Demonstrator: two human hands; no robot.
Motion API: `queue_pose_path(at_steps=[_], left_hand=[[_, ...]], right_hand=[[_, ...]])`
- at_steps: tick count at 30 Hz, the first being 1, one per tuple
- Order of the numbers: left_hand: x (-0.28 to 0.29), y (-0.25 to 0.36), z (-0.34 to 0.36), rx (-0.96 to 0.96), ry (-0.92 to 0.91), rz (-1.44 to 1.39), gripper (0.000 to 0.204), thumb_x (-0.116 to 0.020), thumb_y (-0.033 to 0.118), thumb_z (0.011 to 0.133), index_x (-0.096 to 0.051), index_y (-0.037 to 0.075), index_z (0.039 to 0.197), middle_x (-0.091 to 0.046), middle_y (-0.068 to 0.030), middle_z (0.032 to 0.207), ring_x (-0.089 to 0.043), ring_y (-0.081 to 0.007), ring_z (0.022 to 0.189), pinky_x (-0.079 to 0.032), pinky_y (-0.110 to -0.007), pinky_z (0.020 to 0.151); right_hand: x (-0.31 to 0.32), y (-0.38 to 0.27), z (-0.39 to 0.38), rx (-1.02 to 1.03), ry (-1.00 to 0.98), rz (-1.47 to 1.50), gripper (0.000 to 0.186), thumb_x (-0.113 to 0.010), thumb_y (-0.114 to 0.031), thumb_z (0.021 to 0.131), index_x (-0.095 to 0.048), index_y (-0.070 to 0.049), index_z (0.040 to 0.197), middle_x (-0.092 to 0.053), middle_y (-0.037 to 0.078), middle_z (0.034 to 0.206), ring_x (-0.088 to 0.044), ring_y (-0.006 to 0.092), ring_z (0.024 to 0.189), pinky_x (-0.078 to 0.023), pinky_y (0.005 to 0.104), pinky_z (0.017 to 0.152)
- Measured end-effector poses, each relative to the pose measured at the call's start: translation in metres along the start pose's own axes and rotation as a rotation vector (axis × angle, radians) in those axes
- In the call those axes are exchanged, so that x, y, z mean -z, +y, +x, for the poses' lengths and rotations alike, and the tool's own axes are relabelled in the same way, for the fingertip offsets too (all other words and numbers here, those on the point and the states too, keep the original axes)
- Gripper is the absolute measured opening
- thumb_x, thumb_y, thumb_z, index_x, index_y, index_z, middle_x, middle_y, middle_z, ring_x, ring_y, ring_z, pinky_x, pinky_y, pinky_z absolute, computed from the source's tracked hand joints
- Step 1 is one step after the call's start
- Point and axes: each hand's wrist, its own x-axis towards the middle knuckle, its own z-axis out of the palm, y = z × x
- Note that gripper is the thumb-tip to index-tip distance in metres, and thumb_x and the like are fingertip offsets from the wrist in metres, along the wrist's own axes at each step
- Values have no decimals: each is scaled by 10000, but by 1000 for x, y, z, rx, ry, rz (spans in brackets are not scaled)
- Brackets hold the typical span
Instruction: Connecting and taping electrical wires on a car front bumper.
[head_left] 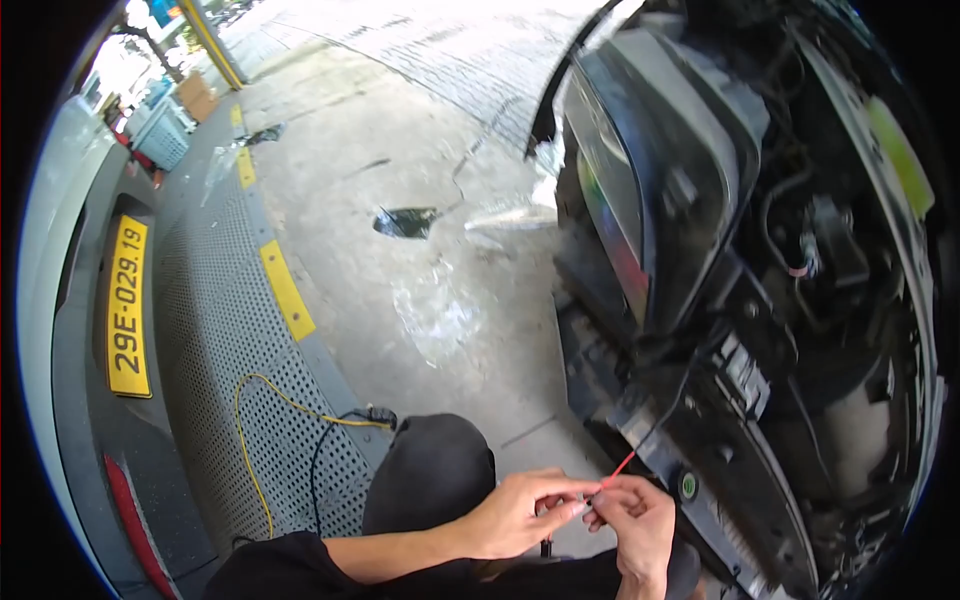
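My left hand (512, 515) and my right hand (640, 522) meet low in the picture, just right of my bent knee (430, 470). Between their pinched fingertips is a thin wire, with a red stretch (621, 466) rising from my right fingers. Beyond the red part it runs on dark (665, 415) toward the opened front of a vehicle (740, 400). A small dark end seems to sit between the two hands, but the fingers cover most of it. My right hand's fingers curl round the wire; my left thumb and index finger press at its end.
A dark headlight unit (690, 150) stands above my hands at the right. On the left are a perforated metal ramp (220, 300) with yellow marks and another car's rear (90, 420). A yellow cable (250, 470) ends at a dark connector (380, 415). Plastic sheeting (435, 310) lies on the concrete.
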Motion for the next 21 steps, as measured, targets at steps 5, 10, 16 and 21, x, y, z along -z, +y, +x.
queue_pose_path(at_steps=[5,10,16,21], left_hand=[[-1,1,1,-33,-20,-75,347,-583,108,1037,-635,98,1380,-545,-49,913,-617,-111,655,-519,-290,622],[-1,0,0,-78,44,39,376,-606,117,1023,-625,116,1399,-556,-58,876,-581,-116,629,-478,-286,600],[4,21,0,-12,67,-70,345,-669,112,987,-680,106,1332,-591,-21,858,-561,-62,671,-467,-232,633],[-4,17,-2,-29,122,5,373,-694,12,936,-678,42,1307,-594,-9,860,-480,-51,707,-436,-216,652]], right_hand=[[-8,-22,1,54,-66,-126,248,-698,-1,928,-649,104,1147,-721,108,848,-679,159,699,-557,272,644],[-6,-20,9,83,-123,-162,233,-683,-21,950,-649,88,1154,-728,105,886,-680,153,717,-561,267,653],[-13,-13,11,134,174,-498,220,-722,6,882,-665,123,1059,-749,167,872,-725,167,731,-589,264,660],[-6,-19,-34,443,506,-623,163,-732,-23,880,-704,58,1019,-749,131,869,-705,146,719,-537,259,646]])
